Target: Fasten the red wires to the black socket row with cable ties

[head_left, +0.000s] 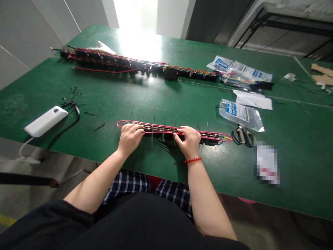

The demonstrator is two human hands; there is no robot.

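Green table (109, 90); your left hand (130, 138) and right hand (190, 139) are both clamped on the red-wired strip (161, 128), which runs crosswise beneath them. Scissors (241, 134) lie right of your right hand, white block (45, 122) left of your left hand, longer wired bundle (104, 59) beyond both.

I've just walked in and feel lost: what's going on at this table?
A person's left hand and right hand are both holding a dark wired strip at the near side of the green table. A red wire loops lengthwise along it, and thin dark strands stick out. Beyond lies a longer wired bundle; scissors lie past the strip's right end.
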